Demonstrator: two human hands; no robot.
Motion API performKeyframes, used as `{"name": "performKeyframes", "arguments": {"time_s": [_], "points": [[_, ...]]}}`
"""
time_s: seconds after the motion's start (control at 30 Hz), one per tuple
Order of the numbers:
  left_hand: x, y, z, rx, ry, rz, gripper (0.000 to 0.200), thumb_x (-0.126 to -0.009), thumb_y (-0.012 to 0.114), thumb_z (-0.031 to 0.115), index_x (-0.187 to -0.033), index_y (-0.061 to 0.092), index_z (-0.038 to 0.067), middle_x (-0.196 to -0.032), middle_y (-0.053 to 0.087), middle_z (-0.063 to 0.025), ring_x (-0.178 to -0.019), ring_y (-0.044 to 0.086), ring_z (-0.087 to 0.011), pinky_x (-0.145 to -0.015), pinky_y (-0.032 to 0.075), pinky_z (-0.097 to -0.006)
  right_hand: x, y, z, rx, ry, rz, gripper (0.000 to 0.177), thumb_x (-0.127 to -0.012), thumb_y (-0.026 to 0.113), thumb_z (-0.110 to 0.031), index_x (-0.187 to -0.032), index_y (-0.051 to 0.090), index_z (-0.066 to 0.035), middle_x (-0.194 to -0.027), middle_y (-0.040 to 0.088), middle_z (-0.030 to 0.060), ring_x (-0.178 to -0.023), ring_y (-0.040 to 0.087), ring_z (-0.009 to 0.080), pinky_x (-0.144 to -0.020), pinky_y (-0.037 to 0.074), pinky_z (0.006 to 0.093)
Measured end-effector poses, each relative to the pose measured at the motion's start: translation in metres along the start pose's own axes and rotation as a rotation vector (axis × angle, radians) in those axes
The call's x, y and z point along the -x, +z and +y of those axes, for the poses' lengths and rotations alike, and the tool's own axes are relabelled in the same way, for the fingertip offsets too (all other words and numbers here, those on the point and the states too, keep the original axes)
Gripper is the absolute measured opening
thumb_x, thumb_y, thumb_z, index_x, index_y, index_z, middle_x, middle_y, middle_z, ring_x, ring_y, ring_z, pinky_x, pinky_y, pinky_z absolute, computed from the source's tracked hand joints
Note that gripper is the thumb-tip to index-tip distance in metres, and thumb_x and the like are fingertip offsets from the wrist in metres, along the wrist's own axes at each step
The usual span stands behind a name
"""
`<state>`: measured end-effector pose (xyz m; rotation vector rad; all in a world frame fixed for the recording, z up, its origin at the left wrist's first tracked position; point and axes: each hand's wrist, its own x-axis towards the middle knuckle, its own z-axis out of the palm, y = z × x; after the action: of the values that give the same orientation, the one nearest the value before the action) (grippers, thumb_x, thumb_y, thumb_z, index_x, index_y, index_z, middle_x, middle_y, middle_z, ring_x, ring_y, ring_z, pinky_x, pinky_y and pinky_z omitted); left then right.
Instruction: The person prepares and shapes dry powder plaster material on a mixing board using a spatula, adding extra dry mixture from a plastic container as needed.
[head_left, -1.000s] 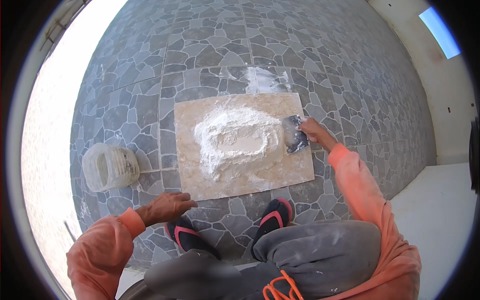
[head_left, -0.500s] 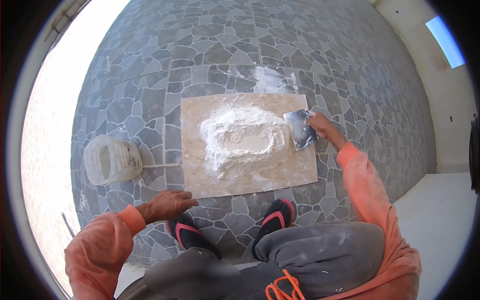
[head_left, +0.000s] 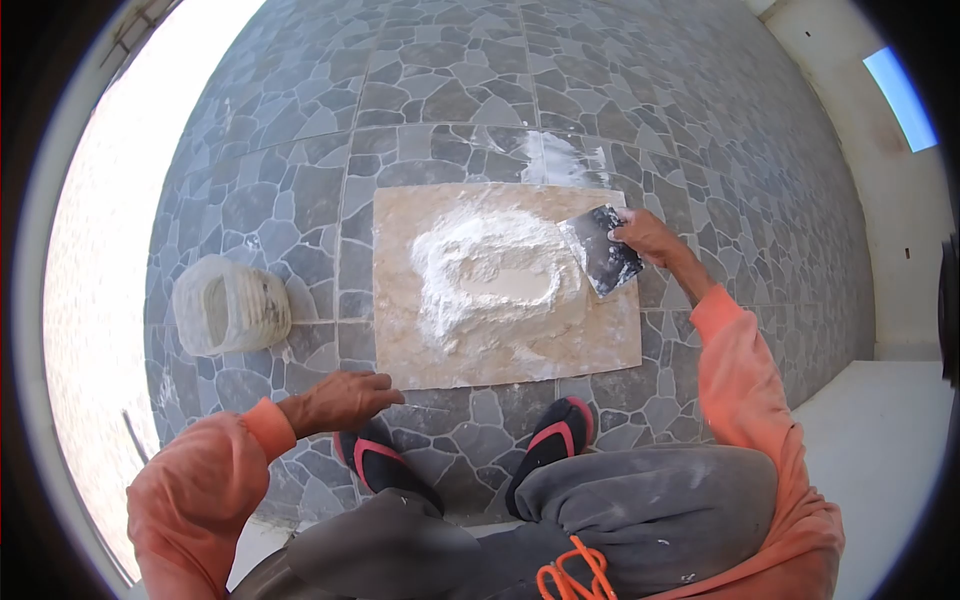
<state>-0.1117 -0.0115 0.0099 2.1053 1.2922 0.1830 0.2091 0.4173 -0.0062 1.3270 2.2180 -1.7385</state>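
Observation:
My right hand (head_left: 648,238) grips a flat, dark metal scraper (head_left: 602,250) by its far right edge. The scraper is smeared with white and tilted over the right side of a beige board (head_left: 398,345). On the board lies a heap of white powder (head_left: 455,320), ringed around a shallow cream-coloured pool (head_left: 515,285). My left hand (head_left: 345,400) hovers by the board's near left corner, fingers loosely curled together. Nothing shows in it, though its palm is hidden.
A whitish, cut-open plastic jug (head_left: 255,310) stands left of the board. White smears (head_left: 565,160) mark the stone-patterned floor (head_left: 440,60) beyond it. My feet in black and red sandals (head_left: 552,445) are close to the board's near edge. A pale wall (head_left: 850,120) rises at right.
The scraper has moved slightly left toward the powder and turned a little in my right hand. The whole view has shifted slightly. My left hand stays by the board's corner.

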Motion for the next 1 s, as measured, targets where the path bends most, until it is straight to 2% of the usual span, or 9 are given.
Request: {"name": "performKeyframes", "arguments": {"time_s": [0.13,0.23,0.33,0.43,0.47,0.67,0.87,1.0], "points": [[-0.001,0.002,-0.002,0.005,0.008,0.020,0.028,-0.078,0.062,0.001,-0.106,0.061,0.007,-0.086,0.059,-0.0095,-0.082,0.063,-0.0290,-0.068,0.054,-0.0387,0.017,0.021,-0.043,0.234,-0.052,-0.098,0.038,-0.083,0.057,-0.009,-0.119,0.057,0.005,-0.095,0.065,0.0076,-0.082,0.058,0.0133,-0.075,0.048,0.0297],[-0.001,0.001,-0.001,0.006,0.008,0.023,0.028,-0.079,0.061,0.001,-0.106,0.061,0.007,-0.086,0.059,-0.0095,-0.082,0.063,-0.0290,-0.069,0.054,-0.0386,0.015,0.032,-0.053,0.358,-0.112,-0.142,0.036,-0.083,0.057,-0.011,-0.116,0.058,0.003,-0.092,0.065,0.0094,-0.082,0.058,0.0151,-0.074,0.048,0.0313],[0.000,0.002,-0.001,0.005,0.009,0.028,0.028,-0.079,0.061,0.001,-0.106,0.062,0.007,-0.086,0.060,-0.0095,-0.083,0.063,-0.0289,-0.069,0.054,-0.0387,0.017,0.048,-0.067,0.535,-0.229,-0.155,0.035,-0.082,0.055,-0.013,-0.114,0.058,0.001,-0.088,0.066,0.0156,-0.080,0.061,0.0231,-0.075,0.048,0.0357],[0.001,0.002,-0.001,0.007,0.011,0.029,0.028,-0.079,0.061,0.002,-0.106,0.062,0.007,-0.086,0.060,-0.0095,-0.083,0.063,-0.0288,-0.068,0.054,-0.0387,0.027,0.066,-0.081,0.703,-0.268,-0.189,0.041,-0.077,0.050,-0.012,-0.115,0.057,0.000,-0.086,0.065,0.0272,-0.082,0.063,0.0412,-0.076,0.049,0.0447],[0.001,0.001,0.000,0.009,0.011,0.030,0.028,-0.079,0.061,0.002,-0.106,0.061,0.007,-0.086,0.060,-0.0095,-0.083,0.063,-0.0287,-0.068,0.054,-0.0387,0.029,0.071,-0.086,0.797,-0.227,-0.200,0.041,-0.077,0.049,-0.011,-0.117,0.057,0.000,-0.088,0.065,0.0276,-0.084,0.063,0.0429,-0.077,0.049,0.0473],[0.000,0.002,-0.002,0.008,0.013,0.037,0.027,-0.079,0.062,0.001,-0.106,0.061,0.007,-0.086,0.060,-0.0096,-0.083,0.063,-0.0290,-0.068,0.054,-0.0386,0.037,0.087,-0.093,0.923,-0.420,-0.308,0.037,-0.075,0.055,-0.005,-0.111,0.063,-0.002,-0.089,0.066,0.0248,-0.084,0.064,0.0405,-0.075,0.052,0.0462],[0.001,0.002,-0.002,0.014,0.007,0.013,0.031,-0.078,0.060,0.002,-0.108,0.059,0.008,-0.092,0.058,-0.0103,-0.086,0.063,-0.0302,-0.070,0.054,-0.0392,0.051,0.099,-0.096,1.013,-0.555,-0.243,0.029,-0.075,0.056,-0.002,-0.101,0.066,-0.001,-0.085,0.066,0.0220,-0.084,0.065,0.0393,-0.075,0.053,0.0463],[0.002,0.003,-0.002,0.008,0.010,0.023,0.030,-0.078,0.060,0.003,-0.108,0.059,0.009,-0.092,0.059,-0.0100,-0.086,0.063,-0.0299,-0.070,0.054,-0.0387,0.055,0.096,-0.097,1.056,-0.549,-0.202,0.026,-0.074,0.056,-0.002,-0.099,0.065,0.000,-0.083,0.065,0.0213,-0.082,0.065,0.0398,-0.072,0.053,0.0471]]}}
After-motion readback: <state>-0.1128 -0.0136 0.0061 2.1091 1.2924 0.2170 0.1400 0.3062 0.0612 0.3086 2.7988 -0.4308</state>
